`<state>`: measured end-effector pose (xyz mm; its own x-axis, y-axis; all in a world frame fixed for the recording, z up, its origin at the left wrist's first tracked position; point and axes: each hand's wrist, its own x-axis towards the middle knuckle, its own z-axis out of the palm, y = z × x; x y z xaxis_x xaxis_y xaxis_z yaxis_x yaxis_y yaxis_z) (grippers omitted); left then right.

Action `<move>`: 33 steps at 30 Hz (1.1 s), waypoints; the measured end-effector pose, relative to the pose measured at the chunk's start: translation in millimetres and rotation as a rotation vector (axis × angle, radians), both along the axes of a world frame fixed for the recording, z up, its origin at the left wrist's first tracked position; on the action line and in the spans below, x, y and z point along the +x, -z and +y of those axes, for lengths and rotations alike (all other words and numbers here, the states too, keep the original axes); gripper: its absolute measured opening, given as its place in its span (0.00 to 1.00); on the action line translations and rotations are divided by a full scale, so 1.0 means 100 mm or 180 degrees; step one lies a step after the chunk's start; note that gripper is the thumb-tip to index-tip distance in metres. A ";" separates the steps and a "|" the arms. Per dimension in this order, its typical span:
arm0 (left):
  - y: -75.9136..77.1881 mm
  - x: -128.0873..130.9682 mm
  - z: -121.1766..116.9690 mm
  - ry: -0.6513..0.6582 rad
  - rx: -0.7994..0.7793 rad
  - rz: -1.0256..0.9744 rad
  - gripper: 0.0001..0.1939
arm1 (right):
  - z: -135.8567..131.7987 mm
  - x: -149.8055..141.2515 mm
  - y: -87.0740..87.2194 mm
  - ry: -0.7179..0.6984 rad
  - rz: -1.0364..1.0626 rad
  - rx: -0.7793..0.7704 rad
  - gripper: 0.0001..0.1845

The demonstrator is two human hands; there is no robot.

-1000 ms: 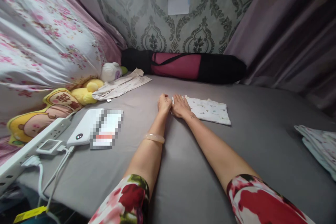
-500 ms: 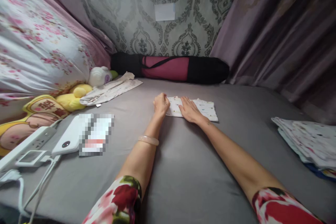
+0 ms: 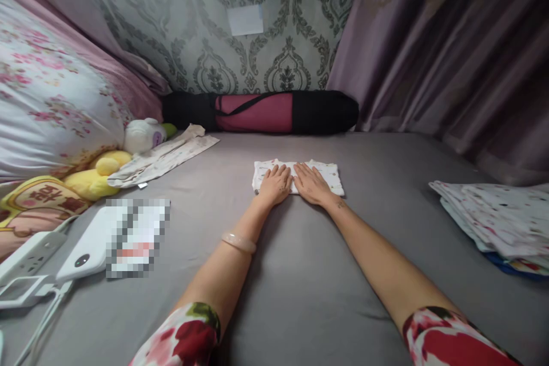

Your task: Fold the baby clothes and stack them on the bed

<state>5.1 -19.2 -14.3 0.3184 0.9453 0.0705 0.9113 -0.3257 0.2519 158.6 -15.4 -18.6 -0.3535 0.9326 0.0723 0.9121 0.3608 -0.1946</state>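
Note:
A folded white garment (image 3: 331, 173) with a small print lies on the grey bed sheet (image 3: 309, 274), in front of me. My left hand (image 3: 277, 185) rests flat on its left half, fingers stretched out. Flat on the middle and right of it lies my right hand (image 3: 312, 184), fingers pointing away from me. The two hands are close together, and both cover part of the cloth. Neither hand grips anything.
At right sits a stack of folded clothes (image 3: 501, 214). A light printed garment (image 3: 165, 154) lies at left near plush toys (image 3: 143, 135), a white power bank (image 3: 92, 246), a power strip (image 3: 32, 257) and cables. A black and pink long bag (image 3: 253, 112) lies along the wall.
My left hand has opened from a closed grip at the garment's left edge and moved right to lie flat on it. My right hand stays flat on the cloth. The view has shifted slightly.

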 end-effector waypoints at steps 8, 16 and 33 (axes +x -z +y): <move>-0.06 -0.02 -0.01 0.0072 0.0285 -0.0020 0.21 | 0.00 0.08 -0.06 0.0038 0.0141 -0.0104 0.33; 0.00 -0.16 0.04 -0.0549 0.0531 0.0192 0.24 | 0.08 0.45 -0.02 0.0595 -0.0105 -0.0071 0.36; 0.04 -0.36 0.16 -0.0769 0.0344 0.0207 0.30 | 0.08 0.62 -0.03 0.1032 0.0029 -0.0001 0.36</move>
